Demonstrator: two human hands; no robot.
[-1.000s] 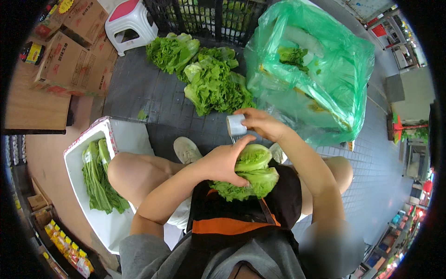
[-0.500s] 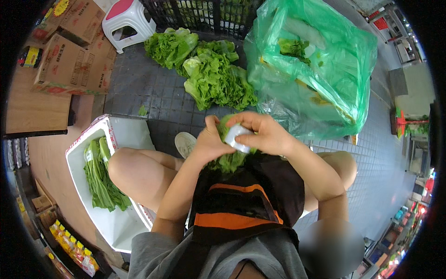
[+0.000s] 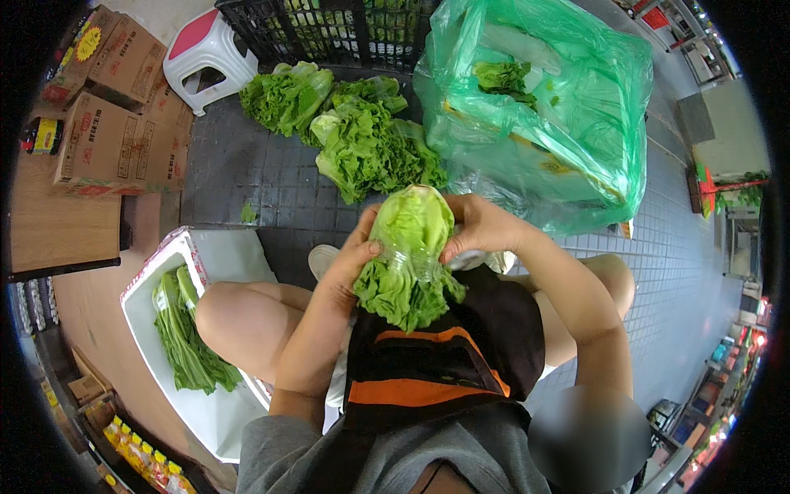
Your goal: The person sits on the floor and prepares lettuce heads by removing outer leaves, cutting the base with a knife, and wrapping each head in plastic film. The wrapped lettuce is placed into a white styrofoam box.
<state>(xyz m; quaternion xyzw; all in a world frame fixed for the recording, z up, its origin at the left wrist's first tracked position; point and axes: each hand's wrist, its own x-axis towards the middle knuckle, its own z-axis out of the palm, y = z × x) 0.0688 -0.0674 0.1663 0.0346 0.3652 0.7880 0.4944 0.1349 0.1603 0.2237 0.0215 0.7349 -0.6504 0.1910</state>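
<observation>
A light green lettuce head with frilly lower leaves is held up over my lap, a band of clear film round its middle. My left hand grips its left side, thumb on the film. On the opposite side my right hand holds it with the thumb pressed beside the film. A white shape just below the right hand is partly hidden; I cannot make out whether it is the tape roll. Several loose lettuce heads lie on the dark tiles beyond my hands.
A white foam box with long greens sits at left. Cardboard cartons and a white-and-pink stool stand upper left, a black crate at top, a green plastic-lined container at upper right. My knees flank the apron.
The lettuce has turned upright and is raised between both hands, with film now visible round it. My right hand has moved from covering it with the white roll to gripping its side.
</observation>
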